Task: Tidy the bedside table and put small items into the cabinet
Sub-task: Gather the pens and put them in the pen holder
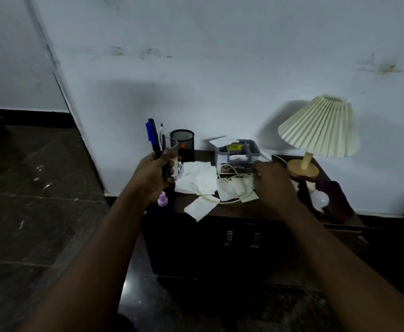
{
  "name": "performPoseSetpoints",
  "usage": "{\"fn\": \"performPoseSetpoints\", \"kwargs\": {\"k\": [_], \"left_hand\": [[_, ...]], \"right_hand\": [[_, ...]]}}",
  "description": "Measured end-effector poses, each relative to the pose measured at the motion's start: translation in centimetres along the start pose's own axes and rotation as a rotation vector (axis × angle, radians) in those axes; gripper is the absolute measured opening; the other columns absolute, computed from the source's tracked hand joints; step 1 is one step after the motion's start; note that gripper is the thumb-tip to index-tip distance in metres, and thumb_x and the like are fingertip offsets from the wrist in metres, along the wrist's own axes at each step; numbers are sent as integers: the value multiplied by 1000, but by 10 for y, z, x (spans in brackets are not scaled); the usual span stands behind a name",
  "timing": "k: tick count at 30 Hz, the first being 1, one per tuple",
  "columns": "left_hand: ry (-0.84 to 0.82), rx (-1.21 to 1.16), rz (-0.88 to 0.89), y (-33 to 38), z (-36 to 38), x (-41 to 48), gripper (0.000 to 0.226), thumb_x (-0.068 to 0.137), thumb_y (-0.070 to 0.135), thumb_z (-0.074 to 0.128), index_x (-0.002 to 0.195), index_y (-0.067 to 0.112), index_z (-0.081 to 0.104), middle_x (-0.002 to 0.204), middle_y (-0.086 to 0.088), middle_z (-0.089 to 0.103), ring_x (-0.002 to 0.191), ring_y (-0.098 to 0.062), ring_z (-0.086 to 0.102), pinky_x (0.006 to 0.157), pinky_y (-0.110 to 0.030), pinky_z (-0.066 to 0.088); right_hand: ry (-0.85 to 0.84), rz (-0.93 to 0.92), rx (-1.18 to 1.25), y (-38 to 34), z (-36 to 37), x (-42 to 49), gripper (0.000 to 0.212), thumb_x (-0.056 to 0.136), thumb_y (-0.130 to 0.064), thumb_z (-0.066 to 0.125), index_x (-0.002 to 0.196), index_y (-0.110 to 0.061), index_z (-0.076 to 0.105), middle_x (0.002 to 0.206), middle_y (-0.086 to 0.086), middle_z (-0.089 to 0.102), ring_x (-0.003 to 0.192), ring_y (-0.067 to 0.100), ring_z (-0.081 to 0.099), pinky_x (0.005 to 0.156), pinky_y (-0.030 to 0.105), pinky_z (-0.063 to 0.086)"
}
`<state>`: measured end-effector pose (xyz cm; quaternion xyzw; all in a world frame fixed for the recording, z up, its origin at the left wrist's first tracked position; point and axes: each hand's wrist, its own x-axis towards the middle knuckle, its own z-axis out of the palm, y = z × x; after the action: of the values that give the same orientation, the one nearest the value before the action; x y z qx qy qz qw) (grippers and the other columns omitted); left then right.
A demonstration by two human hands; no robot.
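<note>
The left hand (154,174), at the ten o'clock corner of the bench (244,209), has its fingers clamped round a bunch of pens (153,137), with a clear glass (172,152) right against them. The right hand (272,180) is blurred over the white cable (234,188) and paper slips (196,176) at the centre; whether its fingers are apart or together cannot be told. A mesh cup (182,140) stands at eleven o'clock and a lamp (320,127) at two.

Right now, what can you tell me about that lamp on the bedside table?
The lamp stands at the right rear of the dark tabletop, near the wall. Its cream pleated shade, perhaps paper or fabric, sits tilted on a short pale wooden stem above a round wooden base. It looks unlit. The right hand is just left of the base, not touching it.
</note>
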<state>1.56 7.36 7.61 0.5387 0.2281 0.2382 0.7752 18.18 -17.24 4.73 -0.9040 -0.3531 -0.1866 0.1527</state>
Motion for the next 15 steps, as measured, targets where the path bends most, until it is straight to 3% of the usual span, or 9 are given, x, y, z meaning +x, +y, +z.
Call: {"fn": "performPoseSetpoints", "kwargs": {"k": [4, 8, 10, 12, 15], "left_hand": [[20, 5, 41, 5, -16, 2, 24, 108, 25, 50, 107, 7, 65, 69, 0, 53, 55, -10, 47, 46, -23, 38], [-9, 68, 36, 1, -29, 7, 22, 108, 23, 50, 108, 8, 66, 71, -1, 53, 57, -10, 47, 51, -25, 37], [-11, 80, 24, -2, -32, 10, 22, 107, 23, 51, 107, 9, 68, 71, -1, 54, 59, -11, 46, 51, -25, 37], [-12, 86, 26, -4, -34, 13, 22, 107, 23, 52, 105, 9, 68, 70, -1, 53, 59, -12, 45, 52, -25, 37], [-19, 98, 27, -5, -33, 15, 22, 107, 24, 51, 106, 8, 66, 70, 0, 52, 59, -11, 44, 51, -25, 36]], "right_hand": [[-194, -185, 150, -62, 34, 17, 40, 92, -12, 57, 129, -22, 69, 127, 8, 70, 117, 40, 56, 95, 46, 49], [-307, -290, -16, -105, 68, 46, 56, 102, -25, 50, 157, -31, 39, 156, -2, 48, 134, 37, 41, 105, 47, 38], [-451, -243, -64, -113, 79, 58, 60, 102, -24, 47, 159, -33, 32, 164, -2, 36, 145, 40, 28, 114, 57, 25], [-560, -219, -114, -112, 84, 63, 51, 100, -24, 50, 149, -35, 47, 158, 1, 43, 149, 40, 22, 119, 61, 14], [-550, -218, -179, -98, 78, 59, 40, 95, -23, 57, 134, -34, 63, 147, 7, 55, 145, 36, 33, 119, 56, 18]]}}
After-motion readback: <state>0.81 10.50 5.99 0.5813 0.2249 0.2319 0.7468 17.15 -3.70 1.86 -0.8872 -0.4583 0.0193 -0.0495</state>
